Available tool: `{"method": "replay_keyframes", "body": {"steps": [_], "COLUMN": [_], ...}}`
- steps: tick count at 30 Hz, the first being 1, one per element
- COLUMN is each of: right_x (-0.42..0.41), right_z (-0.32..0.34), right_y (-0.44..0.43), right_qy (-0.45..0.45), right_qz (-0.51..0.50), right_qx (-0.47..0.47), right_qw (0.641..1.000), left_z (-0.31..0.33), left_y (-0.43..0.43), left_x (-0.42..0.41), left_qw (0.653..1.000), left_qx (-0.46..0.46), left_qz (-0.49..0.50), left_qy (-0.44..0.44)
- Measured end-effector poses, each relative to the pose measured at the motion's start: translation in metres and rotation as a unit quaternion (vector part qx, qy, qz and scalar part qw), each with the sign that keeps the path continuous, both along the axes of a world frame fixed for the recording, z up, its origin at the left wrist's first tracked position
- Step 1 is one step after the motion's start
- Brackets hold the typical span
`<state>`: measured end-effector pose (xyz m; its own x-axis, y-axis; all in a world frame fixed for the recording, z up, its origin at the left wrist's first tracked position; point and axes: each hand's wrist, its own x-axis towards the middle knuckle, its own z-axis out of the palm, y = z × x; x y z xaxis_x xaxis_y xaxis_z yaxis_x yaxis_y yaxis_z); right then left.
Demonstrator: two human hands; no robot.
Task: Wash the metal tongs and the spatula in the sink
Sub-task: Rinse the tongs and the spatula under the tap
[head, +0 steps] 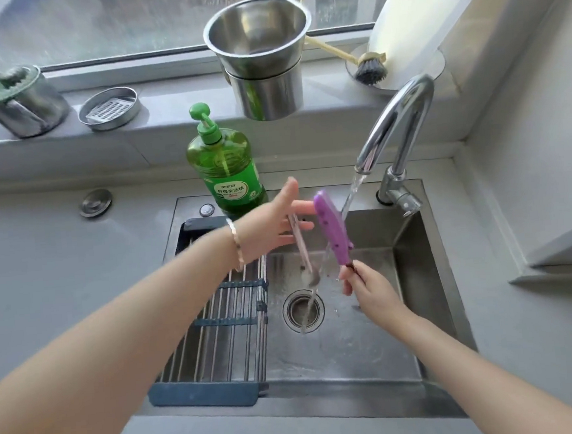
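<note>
My left hand (275,224) reaches over the sink (416,275) with its fingers stretched toward the tap water. The metal tongs (303,260) hang down from it, their tips just above the drain (304,309). Blur hides exactly how the fingers hold them. My right hand (365,286) pinches the dark handle of the purple spatula (330,227). The spatula's blade points up beside the running water (351,194). The two hands are close together above the middle of the sink.
The faucet (397,122) arches over the sink's back right corner. A green soap bottle (229,166) stands behind the sink, and a roll-up drying rack (224,324) covers its left part. Stacked steel pots (262,61), a dish brush (369,70) and a soap dish (110,109) sit on the windowsill.
</note>
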<state>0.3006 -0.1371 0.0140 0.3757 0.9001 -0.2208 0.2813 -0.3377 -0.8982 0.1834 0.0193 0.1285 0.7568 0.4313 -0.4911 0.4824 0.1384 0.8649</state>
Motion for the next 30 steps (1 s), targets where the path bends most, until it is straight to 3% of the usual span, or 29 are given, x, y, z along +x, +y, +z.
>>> {"method": "replay_keyframes", "body": {"steps": [3, 6, 9, 12, 16, 25, 30], "right_x": [-0.007, -0.012, -0.004, 0.008, 0.026, 0.041, 0.037], "right_z": [0.007, 0.017, 0.014, 0.013, 0.015, 0.0, -0.007], "right_y": [0.011, 0.021, 0.024, 0.011, -0.015, -0.034, -0.029], "right_qy": [0.094, 0.131, 0.053, -0.052, -0.027, -0.005, 0.014], "right_qz": [0.015, 0.077, 0.095, 0.032, -0.072, -0.065, -0.054], "right_qx": [0.016, -0.022, -0.068, -0.076, -0.01, -0.055, -0.06], "right_qw": [0.995, 0.988, 0.992, 0.995, 0.997, 0.996, 0.997], "left_z": [-0.027, -0.041, -0.049, -0.054, -0.058, -0.053, -0.054], "left_y": [-0.025, -0.048, -0.055, -0.056, -0.058, -0.035, -0.021], "left_x": [0.008, 0.029, 0.044, 0.053, 0.062, 0.051, 0.028], "left_qw": [0.99, 0.981, 0.969, 0.965, 0.97, 0.948, 0.942], "left_qx": [0.137, 0.131, 0.15, 0.15, 0.159, -0.007, -0.04], "left_qz": [0.012, 0.13, 0.185, 0.203, 0.17, 0.282, 0.293], "left_qy": [-0.035, -0.062, -0.067, -0.075, -0.073, -0.145, -0.156]}}
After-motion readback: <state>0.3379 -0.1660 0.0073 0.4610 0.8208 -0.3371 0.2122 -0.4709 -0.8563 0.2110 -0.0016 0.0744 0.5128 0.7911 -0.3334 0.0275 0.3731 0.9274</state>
